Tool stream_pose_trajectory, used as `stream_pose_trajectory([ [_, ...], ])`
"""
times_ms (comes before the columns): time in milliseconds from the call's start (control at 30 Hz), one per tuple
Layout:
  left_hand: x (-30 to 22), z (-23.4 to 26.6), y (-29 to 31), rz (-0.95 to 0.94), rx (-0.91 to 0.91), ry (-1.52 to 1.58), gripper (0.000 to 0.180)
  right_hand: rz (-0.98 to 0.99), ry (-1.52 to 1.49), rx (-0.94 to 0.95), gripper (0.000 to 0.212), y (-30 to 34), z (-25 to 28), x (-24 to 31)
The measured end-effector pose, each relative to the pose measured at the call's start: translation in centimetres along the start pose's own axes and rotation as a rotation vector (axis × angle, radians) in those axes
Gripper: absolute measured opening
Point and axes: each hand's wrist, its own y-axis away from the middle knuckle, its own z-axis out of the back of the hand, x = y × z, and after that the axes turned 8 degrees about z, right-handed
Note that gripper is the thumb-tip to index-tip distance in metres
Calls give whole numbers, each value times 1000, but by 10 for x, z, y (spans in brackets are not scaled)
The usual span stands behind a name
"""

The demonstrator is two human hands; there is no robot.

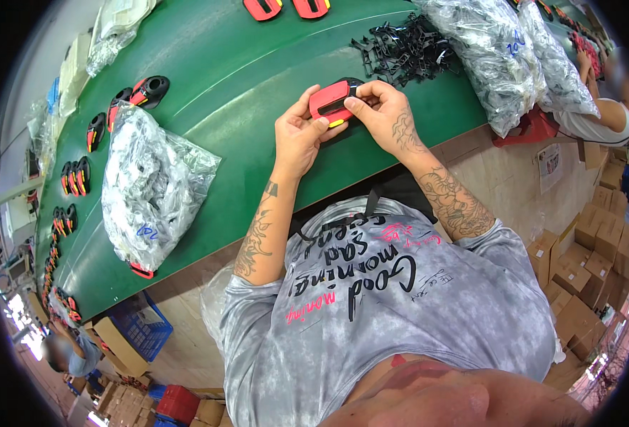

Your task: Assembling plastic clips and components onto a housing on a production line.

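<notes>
Between both hands, above the green work table, is a red and black plastic housing with a dark slot and a small yellow part on its lower edge. My left hand grips its left side, thumb along the lower edge. With thumb and fingers, my right hand pinches the black right end. Just beyond the right hand lies a loose pile of small black plastic parts. Whether a small part sits under my right fingertips is hidden.
A clear plastic bag of parts lies to the left, several red and black housings beyond it. More bags stand at the right edge. Two housings lie at the far side. Cardboard boxes and a blue crate are below; co-workers sit at both sides.
</notes>
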Motion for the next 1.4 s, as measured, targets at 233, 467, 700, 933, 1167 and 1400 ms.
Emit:
stream_pose_trajectory([
  [233,1,-1,-1,17,-91,21,57,102,244,-2,30,2,1,14],
  [467,7,2,-3,-13,-49,-15,54,95,286,76,75,-1,-2,-7],
  [700,4,-5,-4,-9,-134,-157,44,90,132,-35,74,-2,-12,-16],
  [933,-12,0,2,136,-48,-10,61,41,-238,73,63,4,8,-17],
  [1167,6,-55,28,-221,-269,-898,81,-106,-426,-45,47,1,-6,-3],
  [1400,-114,32,-29,-503,-576,-1721,54,91,-227,-2,44,-4,34,10],
])
